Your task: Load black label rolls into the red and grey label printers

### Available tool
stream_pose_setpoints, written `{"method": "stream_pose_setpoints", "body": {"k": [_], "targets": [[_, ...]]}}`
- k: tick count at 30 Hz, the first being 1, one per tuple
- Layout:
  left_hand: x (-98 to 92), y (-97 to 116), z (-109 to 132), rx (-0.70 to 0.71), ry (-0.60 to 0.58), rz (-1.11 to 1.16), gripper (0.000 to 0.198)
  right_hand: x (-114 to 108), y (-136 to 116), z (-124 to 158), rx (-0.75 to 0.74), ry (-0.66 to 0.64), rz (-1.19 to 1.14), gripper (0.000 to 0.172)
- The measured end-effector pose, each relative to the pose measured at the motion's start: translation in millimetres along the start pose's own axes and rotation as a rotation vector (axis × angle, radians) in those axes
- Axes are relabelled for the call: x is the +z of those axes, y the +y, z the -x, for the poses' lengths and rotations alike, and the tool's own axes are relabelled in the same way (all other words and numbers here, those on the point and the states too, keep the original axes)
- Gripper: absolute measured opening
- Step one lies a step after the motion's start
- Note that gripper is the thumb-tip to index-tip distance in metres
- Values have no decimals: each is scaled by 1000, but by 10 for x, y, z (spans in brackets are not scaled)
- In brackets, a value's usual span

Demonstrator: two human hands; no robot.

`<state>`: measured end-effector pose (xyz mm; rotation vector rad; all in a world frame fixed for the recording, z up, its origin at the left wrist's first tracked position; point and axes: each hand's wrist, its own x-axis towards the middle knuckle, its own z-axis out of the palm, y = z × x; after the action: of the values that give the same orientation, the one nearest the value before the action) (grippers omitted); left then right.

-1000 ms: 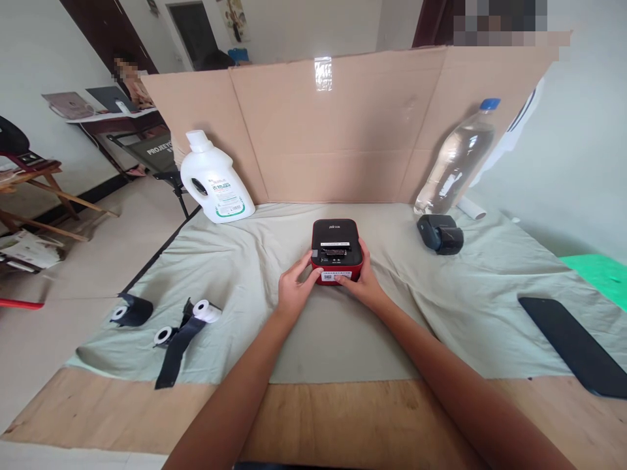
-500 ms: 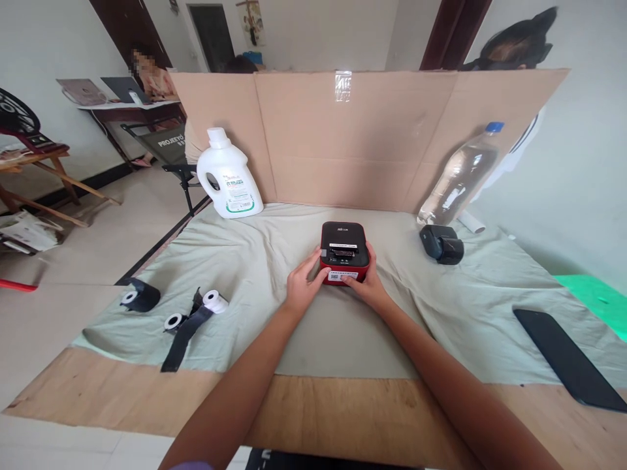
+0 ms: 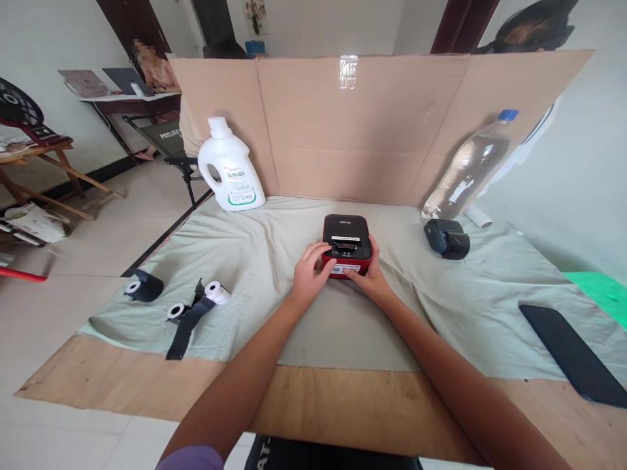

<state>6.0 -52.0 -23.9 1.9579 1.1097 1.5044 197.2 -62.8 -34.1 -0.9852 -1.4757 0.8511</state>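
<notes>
A small black-and-red thermal printer rests on the cloth before me, a white strip and a paper slot on its top and a label on its front. My left hand is at its near left corner, fingertips on the top beside the slot and thumb at the front. Gripping the right side is my right hand, its thumb lying across the front label. What lies under the left fingertips is hidden.
Left on the cloth lie a black roll and white-cored rolls with a black strip. Behind stand a detergent jug, a cardboard screen and a water bottle. A black device and a phone lie right.
My left fingers have moved from the printer's left side up onto its top near the slot. My right hand keeps its hold. The whole view has shifted slightly.
</notes>
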Motion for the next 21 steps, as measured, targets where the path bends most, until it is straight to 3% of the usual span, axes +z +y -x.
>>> {"method": "stream_pose_setpoints", "body": {"k": [7,15,21], "targets": [[-103,-69,-22,32,-135,-35,34,-3,32,-4,-25,13,5,119],[-6,-64,30,52,-55,-46,34,-6,35,-4,-29,19,16,122],[-25,-53,39,64,-46,-60,33,15,-61,31,-17,19,12,115]]}}
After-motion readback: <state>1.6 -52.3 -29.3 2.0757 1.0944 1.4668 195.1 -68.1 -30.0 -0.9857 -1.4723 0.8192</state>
